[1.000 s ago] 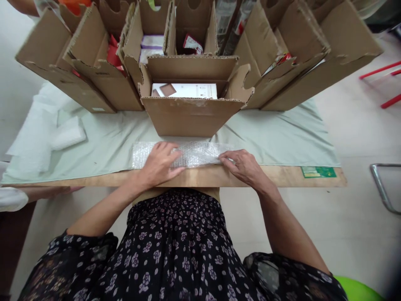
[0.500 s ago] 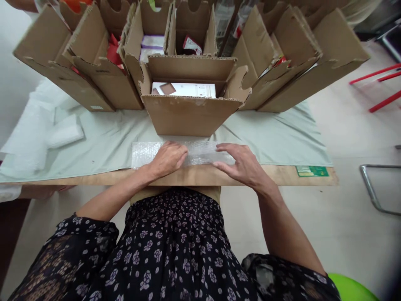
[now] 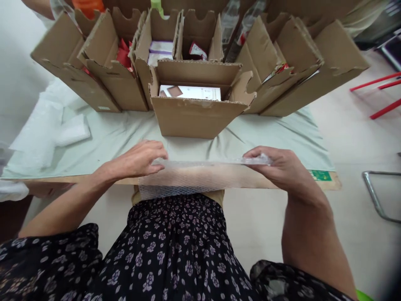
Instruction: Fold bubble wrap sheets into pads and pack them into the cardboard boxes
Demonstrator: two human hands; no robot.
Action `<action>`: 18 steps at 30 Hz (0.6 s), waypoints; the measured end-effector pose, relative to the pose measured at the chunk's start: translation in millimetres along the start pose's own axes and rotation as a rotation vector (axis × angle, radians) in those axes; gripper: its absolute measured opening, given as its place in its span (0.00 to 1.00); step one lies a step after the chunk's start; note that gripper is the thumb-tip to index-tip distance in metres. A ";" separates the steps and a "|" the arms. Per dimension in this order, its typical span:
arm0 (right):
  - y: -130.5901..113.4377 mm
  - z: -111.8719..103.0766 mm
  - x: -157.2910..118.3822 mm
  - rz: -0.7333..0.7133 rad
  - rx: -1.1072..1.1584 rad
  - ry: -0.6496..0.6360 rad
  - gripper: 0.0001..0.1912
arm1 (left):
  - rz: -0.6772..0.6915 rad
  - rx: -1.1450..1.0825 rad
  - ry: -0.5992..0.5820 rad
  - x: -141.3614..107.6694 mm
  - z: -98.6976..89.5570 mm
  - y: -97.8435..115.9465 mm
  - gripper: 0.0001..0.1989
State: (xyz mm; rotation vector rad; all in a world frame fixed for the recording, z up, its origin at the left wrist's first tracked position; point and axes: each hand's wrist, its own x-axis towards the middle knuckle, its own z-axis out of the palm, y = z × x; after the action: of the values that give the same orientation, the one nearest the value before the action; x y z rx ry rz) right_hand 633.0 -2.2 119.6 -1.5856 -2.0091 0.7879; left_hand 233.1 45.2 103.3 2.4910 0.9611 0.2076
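A strip of clear bubble wrap stretches between my two hands at the table's front edge, its lower part hanging over the edge in front of my dress. My left hand has its thumb and fingers around the left end of the top edge. At the other end, my right hand is closed on the bubble wrap, with a crumpled bit showing over the fingers. Just beyond stands a cardboard box with a white printed carton inside.
Behind it, open cardboard bins hold red packets and other goods, with clear bottles among them. White bubble wrap pieces lie at left. A green card is on the right edge; red bars stand beyond.
The bubble wrap lay flat on the table under my hands; now it is lifted and drawn toward me. My hands have moved apart, and my right hand has closed on its end.
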 end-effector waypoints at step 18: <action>69.9 59.8 7.0 0.230 -0.255 0.478 0.24 | -0.450 0.385 0.512 -0.7 37.7 -43.0 0.26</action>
State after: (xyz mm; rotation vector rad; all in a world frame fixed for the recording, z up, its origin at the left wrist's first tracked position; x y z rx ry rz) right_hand 641.2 7.4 28.2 -1.9522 -1.6436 0.1938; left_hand 218.1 59.0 49.9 2.5097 1.8974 0.5751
